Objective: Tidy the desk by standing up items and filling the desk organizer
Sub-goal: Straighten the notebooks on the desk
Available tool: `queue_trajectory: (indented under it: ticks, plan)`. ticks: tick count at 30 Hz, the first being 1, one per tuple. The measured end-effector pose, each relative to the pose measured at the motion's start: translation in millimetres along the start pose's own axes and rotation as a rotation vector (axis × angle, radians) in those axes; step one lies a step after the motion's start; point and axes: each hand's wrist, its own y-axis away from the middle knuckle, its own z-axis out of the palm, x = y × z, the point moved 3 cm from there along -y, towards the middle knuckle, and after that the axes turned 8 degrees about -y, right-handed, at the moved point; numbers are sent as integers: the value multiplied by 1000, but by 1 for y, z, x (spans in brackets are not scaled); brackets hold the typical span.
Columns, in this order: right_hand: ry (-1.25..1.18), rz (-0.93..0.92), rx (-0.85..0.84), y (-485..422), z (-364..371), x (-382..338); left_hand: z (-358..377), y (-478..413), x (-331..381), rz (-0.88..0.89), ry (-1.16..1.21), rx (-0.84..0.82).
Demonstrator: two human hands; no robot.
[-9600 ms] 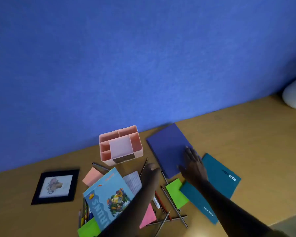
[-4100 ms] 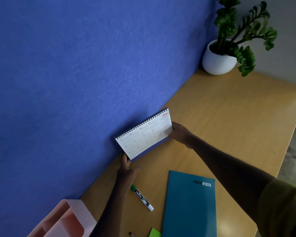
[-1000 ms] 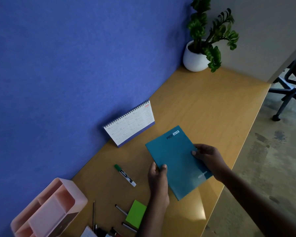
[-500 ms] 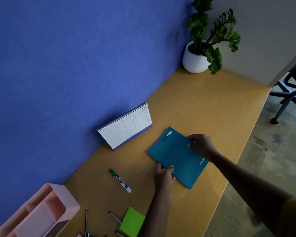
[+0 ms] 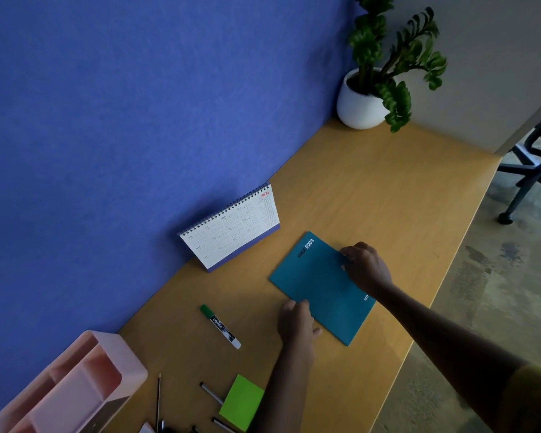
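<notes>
A teal notebook (image 5: 316, 282) lies flat on the wooden desk (image 5: 372, 189), turned at an angle. My left hand (image 5: 297, 323) holds its near left edge, fingertips on the cover. My right hand (image 5: 367, 267) grips its far right edge with curled fingers. A white desk calendar (image 5: 231, 232) stands upright against the blue wall, behind the notebook. The pink desk organizer (image 5: 75, 385) sits at the bottom left, its visible compartments holding nothing. A green-capped marker (image 5: 221, 327) lies between the organizer and the notebook.
A green sticky pad (image 5: 242, 401), a pencil (image 5: 158, 398) and some pens (image 5: 211, 392) lie near the bottom edge. A potted plant (image 5: 356, 104) stands in the far corner. The desk's edge runs down the right, with an office chair (image 5: 531, 170) beyond it.
The calendar was stood up against the wall earlier. Over the last second both hands have lowered the teal notebook and turned it, so it now lies flat further from me.
</notes>
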Motion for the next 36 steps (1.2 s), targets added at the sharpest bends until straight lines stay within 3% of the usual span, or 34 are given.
queue_trajectory:
  ticks: [7,11,15,21,36]
  plan:
    - [-15,-12,6,2,-2,-3,-5,9,3,-27,2,-48]
    - [-101,10,94,17,-6,-27,-18,19,-1,-44,35,-101]
    - [-207,-132,104,52,7,-70,-45,33,-14,-53,93,-138]
    - [-316,-285,-15,114,51,-144,-108,57,-36,-26,205,-110]
    - [-364,-460,-365,228,160,-298,-312,95,-118,-1,457,212]
